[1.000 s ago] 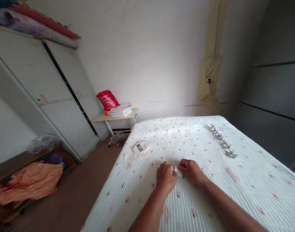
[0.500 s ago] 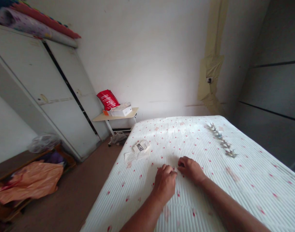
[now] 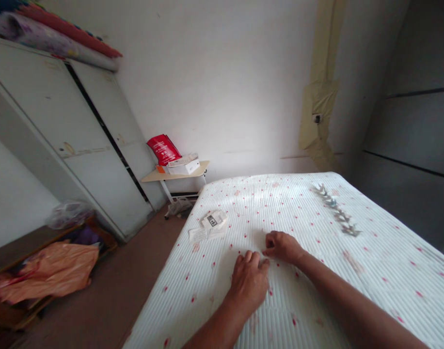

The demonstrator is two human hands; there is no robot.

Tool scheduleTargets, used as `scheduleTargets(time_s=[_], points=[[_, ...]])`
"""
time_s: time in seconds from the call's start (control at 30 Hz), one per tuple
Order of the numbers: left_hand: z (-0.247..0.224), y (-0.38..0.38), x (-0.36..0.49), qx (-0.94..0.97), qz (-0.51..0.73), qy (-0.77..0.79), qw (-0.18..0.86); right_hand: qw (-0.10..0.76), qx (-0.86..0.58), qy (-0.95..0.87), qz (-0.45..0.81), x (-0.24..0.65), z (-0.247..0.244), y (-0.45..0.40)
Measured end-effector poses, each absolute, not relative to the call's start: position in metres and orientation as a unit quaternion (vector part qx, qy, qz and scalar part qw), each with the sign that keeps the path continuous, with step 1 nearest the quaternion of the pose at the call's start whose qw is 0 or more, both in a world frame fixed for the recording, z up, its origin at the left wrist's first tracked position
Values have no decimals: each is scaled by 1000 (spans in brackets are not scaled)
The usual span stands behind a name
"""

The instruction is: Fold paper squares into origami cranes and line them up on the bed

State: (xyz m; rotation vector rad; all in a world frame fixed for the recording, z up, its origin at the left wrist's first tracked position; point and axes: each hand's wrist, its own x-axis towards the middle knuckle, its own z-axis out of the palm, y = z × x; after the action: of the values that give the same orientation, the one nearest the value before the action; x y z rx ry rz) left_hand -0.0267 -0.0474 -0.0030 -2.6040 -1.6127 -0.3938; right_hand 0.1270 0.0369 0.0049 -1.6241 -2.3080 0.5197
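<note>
My left hand [image 3: 248,281] rests low over the white quilted bed cover [image 3: 302,300], its fingers curled down and the thumb bent towards the other hand. Just beyond it to the right, my right hand [image 3: 283,247] is closed, thumb and forefinger drawn together near the cloth. Whatever may be between the fingers is hidden or too small to make out. Left of the hands lies a small pile of printed paper pieces [image 3: 214,221]. Further off on the right runs a row of small folded paper figures [image 3: 336,210] with pointed tips.
A small table [image 3: 152,176] at the bed's far left corner carries a red bag [image 3: 164,150] and a white box [image 3: 184,167]. Along the left stand a grey cabinet [image 3: 91,145] and a low wooden frame with an orange plastic bag [image 3: 55,269].
My right hand has shifted slightly left and away from me. My left hand's fingers have spread a little and moved down slightly. The view has tilted a bit; papers and paper figures lie unchanged.
</note>
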Motion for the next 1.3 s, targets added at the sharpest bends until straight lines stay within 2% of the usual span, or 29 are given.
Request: scheduleTargets(time_s=[0.33, 0.5, 0.6, 0.67, 0.87, 1.07, 1.3], points=[[1, -48, -25, -849, -126, -513, 14, 191, -574, -769, 209, 129, -1, 46], [4, -42, -32, -846, -152, -511, -31, 222, -565, -754, 251, 144, -4, 35], [3, -35, -35, -847, -179, -498, -55, 288, -503, -761, 291, 147, -7, 20], [0, -30, -35, -841, -193, -501, -67, 303, -500, -763, 277, 144, -11, 11], [-8, -13, -30, -793, -225, -554, -116, 271, -528, -777, 212, 136, -18, 5], [-5, -1, -23, -755, -204, -613, -110, 233, -569, -765, 192, 131, -12, 4], [-7, -3, -21, -748, -219, -617, -108, 242, -599, -746, 159, 124, -12, 0]])
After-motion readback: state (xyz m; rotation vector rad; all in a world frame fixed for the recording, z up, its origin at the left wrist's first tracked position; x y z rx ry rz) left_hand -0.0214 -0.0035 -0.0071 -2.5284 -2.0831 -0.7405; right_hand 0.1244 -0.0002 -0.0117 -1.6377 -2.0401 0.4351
